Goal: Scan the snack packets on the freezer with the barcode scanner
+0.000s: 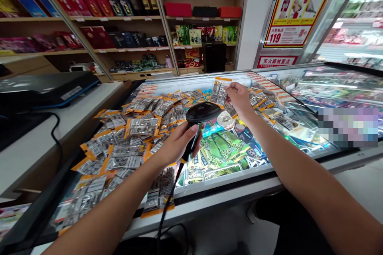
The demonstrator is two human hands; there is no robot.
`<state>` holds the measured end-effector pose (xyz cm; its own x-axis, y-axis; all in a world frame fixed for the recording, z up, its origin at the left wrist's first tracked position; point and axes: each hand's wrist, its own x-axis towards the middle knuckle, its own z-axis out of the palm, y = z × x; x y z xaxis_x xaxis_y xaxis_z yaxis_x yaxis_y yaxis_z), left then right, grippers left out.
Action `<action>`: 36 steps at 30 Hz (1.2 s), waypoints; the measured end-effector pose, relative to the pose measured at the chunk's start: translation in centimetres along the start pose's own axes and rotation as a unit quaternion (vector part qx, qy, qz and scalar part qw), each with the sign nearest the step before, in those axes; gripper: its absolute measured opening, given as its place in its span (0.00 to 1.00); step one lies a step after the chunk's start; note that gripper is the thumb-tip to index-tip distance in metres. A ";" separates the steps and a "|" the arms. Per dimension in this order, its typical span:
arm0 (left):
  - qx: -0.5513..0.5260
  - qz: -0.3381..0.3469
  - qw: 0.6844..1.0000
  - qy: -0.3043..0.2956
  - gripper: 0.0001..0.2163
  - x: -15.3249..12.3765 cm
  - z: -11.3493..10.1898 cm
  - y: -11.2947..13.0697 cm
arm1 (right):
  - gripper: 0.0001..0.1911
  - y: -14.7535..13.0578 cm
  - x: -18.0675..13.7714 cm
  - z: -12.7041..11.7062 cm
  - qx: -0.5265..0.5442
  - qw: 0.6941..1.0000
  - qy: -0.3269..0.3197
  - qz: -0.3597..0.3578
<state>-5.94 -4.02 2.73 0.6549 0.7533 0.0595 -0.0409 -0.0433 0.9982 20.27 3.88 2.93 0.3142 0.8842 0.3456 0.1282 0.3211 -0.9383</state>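
Note:
My left hand is wrapped round the handle of a black barcode scanner, whose head points away to the right. A black cord runs down from its grip. Pinched in my right hand is a small clear snack packet with orange edges and a printed label, raised just beyond the scanner's head. Many similar packets lie heaped on the glass freezer top to the left, and more packets lie to the right. Below the glass, green ice-cream wrappers and a white tub show.
A white counter with a black machine borders the left. Shelves of boxes and bottles stand behind. A second freezer section extends right. The freezer's front rail runs across before me.

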 end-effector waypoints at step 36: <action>-0.091 0.093 0.979 0.158 0.21 0.9 -2.6 0.5 | 0.28 4.0 -3.3 4.2 -0.459 0.834 -0.238 -0.192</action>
<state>-7.33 -1.67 3.27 0.3576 0.9105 0.2077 -0.2900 -0.1031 0.9515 15.83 3.68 -1.99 -0.2966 0.8805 0.3699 0.8682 0.4099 -0.2796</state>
